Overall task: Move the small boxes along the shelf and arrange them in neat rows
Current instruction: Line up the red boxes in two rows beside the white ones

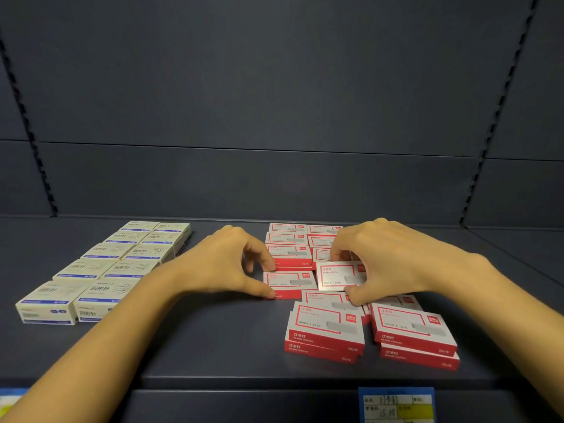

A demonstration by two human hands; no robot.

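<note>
I saw my left hand [225, 264] fingers touching a red box [290, 283], my right hand [393, 257] fingers pinching a raised box [338, 274], cream boxes [100, 270] at nine o'clock on the shelf [213, 340]

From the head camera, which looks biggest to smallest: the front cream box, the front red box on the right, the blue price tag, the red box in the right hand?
1. Front cream box and front red box: alike.
2. Blue price tag, cut off below.
3. Red box in the right hand; it sits farther back, so unsure.

Glossy cardboard boxes [340, 275] on a matt, smooth metal shelf [213, 337].
</note>
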